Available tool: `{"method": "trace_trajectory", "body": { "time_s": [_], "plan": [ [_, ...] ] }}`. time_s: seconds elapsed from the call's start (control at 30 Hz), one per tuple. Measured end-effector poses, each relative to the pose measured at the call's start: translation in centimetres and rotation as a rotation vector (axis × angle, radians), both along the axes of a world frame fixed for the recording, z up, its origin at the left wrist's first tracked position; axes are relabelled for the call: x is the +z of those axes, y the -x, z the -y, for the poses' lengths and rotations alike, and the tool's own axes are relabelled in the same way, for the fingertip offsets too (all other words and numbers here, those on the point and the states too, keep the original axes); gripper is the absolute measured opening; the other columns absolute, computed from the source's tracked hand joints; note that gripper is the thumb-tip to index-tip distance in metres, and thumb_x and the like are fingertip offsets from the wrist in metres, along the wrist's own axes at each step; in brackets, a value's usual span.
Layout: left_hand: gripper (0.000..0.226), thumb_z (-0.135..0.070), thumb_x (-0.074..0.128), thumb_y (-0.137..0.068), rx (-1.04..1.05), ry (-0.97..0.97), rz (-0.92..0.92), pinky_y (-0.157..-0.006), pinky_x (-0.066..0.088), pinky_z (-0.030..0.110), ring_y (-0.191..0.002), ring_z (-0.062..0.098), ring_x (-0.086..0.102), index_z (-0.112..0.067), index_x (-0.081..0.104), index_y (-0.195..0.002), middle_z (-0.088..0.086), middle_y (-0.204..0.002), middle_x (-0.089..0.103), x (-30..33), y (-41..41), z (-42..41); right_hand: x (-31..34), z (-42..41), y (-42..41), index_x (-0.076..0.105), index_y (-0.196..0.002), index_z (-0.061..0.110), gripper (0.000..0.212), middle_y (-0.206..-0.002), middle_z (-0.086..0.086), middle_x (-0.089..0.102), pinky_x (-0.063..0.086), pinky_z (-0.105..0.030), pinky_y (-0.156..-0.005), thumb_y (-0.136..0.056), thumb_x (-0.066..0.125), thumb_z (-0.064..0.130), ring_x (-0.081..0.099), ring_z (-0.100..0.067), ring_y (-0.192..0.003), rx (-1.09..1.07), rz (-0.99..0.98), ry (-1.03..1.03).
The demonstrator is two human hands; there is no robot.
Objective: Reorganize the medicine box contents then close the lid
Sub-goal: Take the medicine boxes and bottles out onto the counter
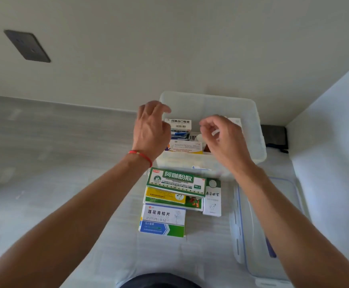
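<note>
A clear plastic medicine box [254, 121] stands open against the wall, with several cartons inside, among them a white one with black print [179, 124]. My left hand [151, 129] hovers over the box's left side, fingers apart and holding nothing. My right hand [221, 138] hangs over the box's middle with fingers loosely curled; nothing shows in it. In front of the box lie a green carton [176, 180] stacked on a yellow-green one [165, 197], a blue-and-white carton [163, 220] and a small white carton [212, 201]. The clear lid [273, 235] lies to the right.
The things rest on a pale surface [107, 235] beside a white wall on the right. A dark object [274, 137] sits in the corner behind the box. A dark wall plate [27, 45] is high on the left. Grey floor spreads to the left.
</note>
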State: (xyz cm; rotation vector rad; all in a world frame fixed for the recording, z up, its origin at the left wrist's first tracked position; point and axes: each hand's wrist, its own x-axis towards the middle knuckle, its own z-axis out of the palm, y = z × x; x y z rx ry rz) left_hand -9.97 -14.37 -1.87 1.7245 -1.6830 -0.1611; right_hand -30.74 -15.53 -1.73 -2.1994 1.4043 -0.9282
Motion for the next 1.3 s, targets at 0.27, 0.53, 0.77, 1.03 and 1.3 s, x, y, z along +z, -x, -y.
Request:
{"method": "trace_trajectory", "body": {
  "time_s": [0.27, 0.53, 0.77, 1.03, 1.3],
  "plan": [
    [0.056, -0.025, 0.039, -0.1, 0.058, -0.401, 0.08, -0.107, 0.04, 0.059, -0.148, 0.035, 0.013, -0.03, 0.026, -0.154, 0.006, -0.166, 0.008, -4.0, 0.0, 3.4, -4.6, 9.9, -4.6, 0.062, -0.132, 0.019, 0.038, -0.131, -0.004, 0.066, 0.054, -0.041, -0.096, -0.095, 0.068, 0.016, 0.064, -0.024, -0.115, 0.104, -0.573, -0.256],
    [0.054, -0.024, 0.04, -0.101, 0.058, -0.367, 0.022, -0.113, 0.038, 0.05, -0.145, 0.034, 0.018, -0.026, 0.028, -0.153, 0.009, -0.164, 0.015, -4.4, 0.1, 3.6, -8.1, 12.9, -6.6, 0.064, -0.116, 0.006, 0.023, -0.113, -0.012, 0.061, 0.054, -0.037, -0.086, -0.094, 0.068, 0.006, 0.064, -0.027, -0.094, 0.148, -0.786, -0.168],
    [0.053, -0.024, 0.039, -0.1, 0.059, -0.337, 0.026, -0.107, 0.044, 0.05, -0.143, 0.034, 0.022, -0.036, 0.031, -0.151, 0.01, -0.162, 0.02, -4.7, 0.0, 3.7, -6.7, 12.1, -5.2, 0.059, -0.118, 0.004, 0.028, -0.12, -0.014, 0.051, 0.053, -0.027, -0.061, -0.093, 0.069, 0.009, 0.053, -0.011, -0.062, 0.174, -0.808, -0.056],
    [0.043, 0.003, 0.046, -0.087, 0.082, 0.037, -0.015, -0.098, 0.044, 0.044, -0.119, 0.033, 0.049, -0.007, 0.061, -0.126, 0.016, -0.129, 0.058, -2.5, 0.6, 1.0, 1.8, 6.1, 1.3, 0.054, -0.125, 0.006, 0.041, -0.124, -0.011, 0.062, 0.054, -0.03, -0.077, -0.091, 0.07, 0.024, 0.069, -0.022, -0.088, -0.022, -0.414, 0.037],
    [0.031, -0.004, 0.055, -0.092, -0.233, -0.012, -0.583, -0.072, 0.053, 0.019, -0.09, 0.02, 0.069, -0.016, 0.057, -0.12, -0.002, -0.117, 0.063, -0.8, 4.4, -11.6, 4.3, -8.5, 7.0, 0.068, -0.103, 0.016, 0.029, -0.092, 0.001, 0.077, 0.061, -0.029, -0.057, -0.081, 0.071, 0.036, 0.078, -0.022, -0.072, -0.079, 0.376, -0.597]
  ]
}}
